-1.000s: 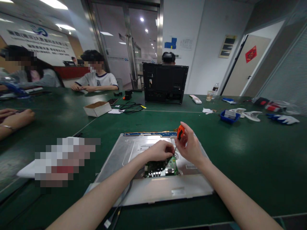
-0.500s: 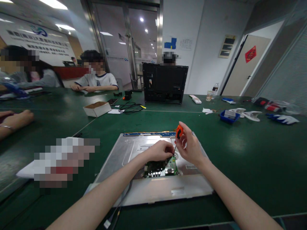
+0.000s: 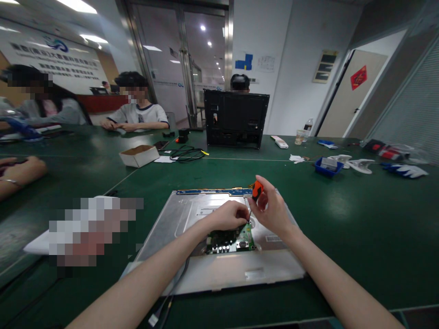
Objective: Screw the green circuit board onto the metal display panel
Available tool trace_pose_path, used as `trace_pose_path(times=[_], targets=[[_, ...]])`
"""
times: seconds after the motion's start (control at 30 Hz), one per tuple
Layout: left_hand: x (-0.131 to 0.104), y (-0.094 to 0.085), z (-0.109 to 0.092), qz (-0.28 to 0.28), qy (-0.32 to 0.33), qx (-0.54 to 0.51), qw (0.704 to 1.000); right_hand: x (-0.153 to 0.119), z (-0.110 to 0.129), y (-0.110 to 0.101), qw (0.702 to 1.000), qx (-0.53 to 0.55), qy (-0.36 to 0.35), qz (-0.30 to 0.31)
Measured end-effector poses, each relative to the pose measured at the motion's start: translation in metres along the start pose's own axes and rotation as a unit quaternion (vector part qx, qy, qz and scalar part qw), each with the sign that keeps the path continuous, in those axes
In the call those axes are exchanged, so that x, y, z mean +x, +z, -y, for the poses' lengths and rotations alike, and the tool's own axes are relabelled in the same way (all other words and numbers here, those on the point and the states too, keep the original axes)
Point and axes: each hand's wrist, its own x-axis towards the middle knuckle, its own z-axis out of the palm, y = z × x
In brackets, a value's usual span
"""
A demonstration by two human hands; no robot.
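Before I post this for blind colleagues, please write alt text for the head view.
The right hand holds an orange-handled screwdriver at a green circuit board on a metal panel, the left hand near the tip. People sit around the table.

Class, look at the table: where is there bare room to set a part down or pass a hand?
Bare tabletop shows right of the panel, on the near side of the blue tray. Another bare patch lies between the panel and black casing. Crowded: the board, where the left hand and right hand, holding a screwdriver, meet.
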Motion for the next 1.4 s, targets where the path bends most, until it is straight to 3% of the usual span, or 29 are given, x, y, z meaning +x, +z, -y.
trace_pose_path(times=[0.2,0.6,0.97,1.4], targets=[[-0.0006,-0.0010,-0.0015,0.003,-0.001,0.001,1.000,0.0004,0.0009,-0.0034,0.999,0.025,-0.005,0.031],[-0.0003,-0.0009,-0.0020,0.004,-0.006,0.002,1.000,-0.0025,-0.0020,0.0021,1.000,0.010,0.016,0.004],[-0.0006,-0.0002,-0.0005,0.001,0.000,-0.001,1.000,-0.0012,-0.0011,-0.0017,0.999,0.025,0.008,0.032],[0.0000,-0.0003,-0.0005,0.001,-0.001,0.004,1.000,-0.0014,-0.0011,-0.0002,1.000,0.002,0.020,0.016]])
